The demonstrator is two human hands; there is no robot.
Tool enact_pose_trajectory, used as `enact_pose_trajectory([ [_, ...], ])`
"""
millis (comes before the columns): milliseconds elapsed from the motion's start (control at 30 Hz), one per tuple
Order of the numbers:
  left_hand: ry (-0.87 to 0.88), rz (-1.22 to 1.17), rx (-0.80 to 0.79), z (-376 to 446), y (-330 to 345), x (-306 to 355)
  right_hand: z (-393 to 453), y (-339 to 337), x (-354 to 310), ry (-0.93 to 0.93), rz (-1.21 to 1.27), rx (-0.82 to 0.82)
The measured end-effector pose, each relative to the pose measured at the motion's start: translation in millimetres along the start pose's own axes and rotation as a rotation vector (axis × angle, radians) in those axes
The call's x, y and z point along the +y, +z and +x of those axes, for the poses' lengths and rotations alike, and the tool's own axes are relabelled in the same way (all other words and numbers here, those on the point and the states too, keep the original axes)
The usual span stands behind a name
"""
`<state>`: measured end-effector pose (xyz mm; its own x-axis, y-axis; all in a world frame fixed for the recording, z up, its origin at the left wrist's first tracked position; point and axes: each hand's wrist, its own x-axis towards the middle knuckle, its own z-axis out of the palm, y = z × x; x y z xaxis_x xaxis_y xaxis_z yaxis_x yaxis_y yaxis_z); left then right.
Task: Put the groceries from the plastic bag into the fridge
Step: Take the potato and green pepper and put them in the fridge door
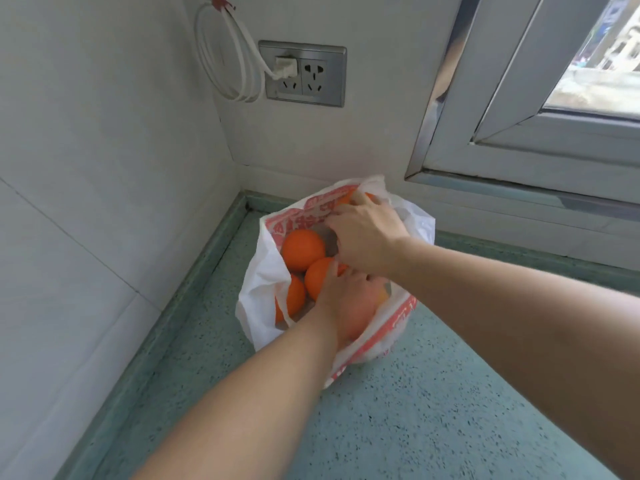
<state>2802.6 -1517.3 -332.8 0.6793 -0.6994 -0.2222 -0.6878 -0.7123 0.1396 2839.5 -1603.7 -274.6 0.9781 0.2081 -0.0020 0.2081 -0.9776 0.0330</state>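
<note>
A white plastic bag [266, 289] with red print stands open on the green counter, in the corner below the window. Several oranges lie inside; one orange [301, 249] sits free at the bag's left. My left hand [346, 303] reaches into the near side of the bag, its thumb along another orange [318, 277] that it grips; its fingers are hidden under my right hand. My right hand [367, 237] is over the bag's far side, fingers curled down round an orange [346, 198] that is mostly hidden by them.
White tiled walls close the corner on the left and behind. A wall socket [304, 74] holds a plug with a coiled white cable [239, 64]. A metal window frame [519, 157] runs along the right. The speckled green counter [415, 427] stretches toward me.
</note>
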Motion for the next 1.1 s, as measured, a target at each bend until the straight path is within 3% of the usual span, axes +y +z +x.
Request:
enact_pose_trajectory([
  [67, 0.000, -0.017, 0.058, 1.2, 9.3, -14.1, 2.0, -0.3, 2.7, 0.033, -0.161, -0.018],
  [200, -0.046, -0.015, 0.016, -4.0, 5.5, -34.5, -2.3, 2.0, 2.4, 0.120, -0.479, -0.187],
  [300, -0.078, -0.051, 0.077, -4.2, 9.6, -45.7, -5.2, 12.7, -0.7, 0.113, -0.569, -0.278],
  [500, -0.119, -0.063, 0.164, -2.4, 17.3, -48.8, 1.3, 40.3, -5.0, 0.009, -0.489, -0.332],
  [700, -0.095, -0.070, 0.188, 1.1, 25.3, -52.0, 15.0, 66.6, -2.8, 0.259, -0.290, -0.311],
  [933, -0.083, -0.052, 0.167, 0.4, 26.9, -53.5, 13.2, 73.4, 5.1, 0.264, -0.431, -0.271],
  [1100, -0.151, -0.144, 0.222, -3.2, 21.7, -50.8, -7.1, 63.5, 3.8, 0.234, -0.383, -0.307],
])
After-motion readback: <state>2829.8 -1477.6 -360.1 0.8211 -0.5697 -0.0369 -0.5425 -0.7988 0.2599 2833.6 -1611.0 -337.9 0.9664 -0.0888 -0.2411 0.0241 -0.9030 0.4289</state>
